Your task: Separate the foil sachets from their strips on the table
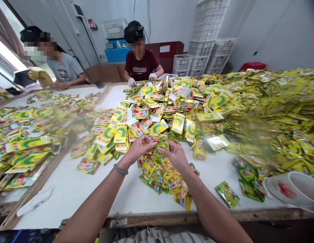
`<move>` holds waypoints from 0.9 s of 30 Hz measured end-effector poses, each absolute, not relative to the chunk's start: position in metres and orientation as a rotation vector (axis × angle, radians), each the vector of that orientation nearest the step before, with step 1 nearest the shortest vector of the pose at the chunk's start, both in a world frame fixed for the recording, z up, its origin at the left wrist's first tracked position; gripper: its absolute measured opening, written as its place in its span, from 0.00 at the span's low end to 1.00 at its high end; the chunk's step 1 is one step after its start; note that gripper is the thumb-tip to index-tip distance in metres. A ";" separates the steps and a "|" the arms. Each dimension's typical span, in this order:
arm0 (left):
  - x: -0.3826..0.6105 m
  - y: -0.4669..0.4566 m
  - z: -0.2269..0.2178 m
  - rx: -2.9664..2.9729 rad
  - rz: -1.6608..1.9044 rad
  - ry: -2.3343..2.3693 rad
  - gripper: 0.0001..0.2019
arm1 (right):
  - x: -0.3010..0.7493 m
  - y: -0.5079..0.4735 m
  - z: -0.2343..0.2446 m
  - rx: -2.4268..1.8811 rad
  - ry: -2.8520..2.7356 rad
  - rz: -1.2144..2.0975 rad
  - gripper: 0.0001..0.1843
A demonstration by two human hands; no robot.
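Observation:
My left hand (142,145), with a beaded bracelet on its wrist, is closed in a pinch over the middle of the table. Whatever lies between its fingertips is too small to make out. Facing it, my right hand (175,153) pinches a small green sachet (164,145) between thumb and fingers. Below both hands lies a loose heap of yellow and green sachets (162,172). Just beyond them is a pile of flat yellow cardboard packets (154,126) with green curves and red print.
A large mound of shiny yellow sachets (278,111) covers the right side. More packets (27,148) lie left of a wooden divider (42,180). A white tub (281,189) stands near right. Two people sit across the table. White crates (202,40) are stacked behind.

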State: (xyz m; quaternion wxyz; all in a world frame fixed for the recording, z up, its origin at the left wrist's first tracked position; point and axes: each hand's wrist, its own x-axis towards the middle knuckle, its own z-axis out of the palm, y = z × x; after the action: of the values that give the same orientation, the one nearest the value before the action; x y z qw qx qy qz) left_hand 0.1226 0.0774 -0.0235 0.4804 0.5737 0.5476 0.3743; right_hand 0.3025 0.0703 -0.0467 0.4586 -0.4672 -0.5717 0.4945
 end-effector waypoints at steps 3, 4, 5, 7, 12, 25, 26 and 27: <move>0.130 0.103 -0.021 1.999 0.885 1.577 0.20 | 0.314 0.076 -0.049 -1.325 -1.380 0.939 0.14; 0.134 0.110 -0.023 2.174 0.814 1.612 0.22 | 0.316 0.077 -0.050 -1.361 -1.374 0.876 0.14; 0.137 0.117 -0.025 2.300 0.729 1.627 0.24 | 0.318 0.078 -0.051 -1.386 -1.368 0.835 0.13; 0.141 0.125 -0.031 2.416 0.567 1.656 0.24 | 0.321 0.079 -0.051 -1.425 -1.333 0.782 0.13; 0.130 0.119 -0.035 2.324 0.615 1.759 0.08 | 0.322 0.084 -0.051 -1.353 -1.138 0.797 0.15; 0.123 0.048 -0.042 1.327 1.009 1.323 0.17 | 0.317 0.084 -0.056 -1.107 -1.457 1.152 0.13; 0.122 0.046 -0.042 1.297 0.999 1.289 0.17 | 0.316 0.082 -0.055 -1.106 -1.477 1.153 0.14; 0.122 0.044 -0.041 1.255 0.991 1.257 0.17 | 0.314 0.081 -0.055 -1.109 -1.489 1.149 0.14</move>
State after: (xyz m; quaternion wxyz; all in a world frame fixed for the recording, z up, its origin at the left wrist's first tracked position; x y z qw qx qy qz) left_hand 0.1219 0.0444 -0.0413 0.5259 0.5247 0.5258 0.4142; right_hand 0.3143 0.0811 -0.0549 0.4610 -0.4508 -0.6052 0.4669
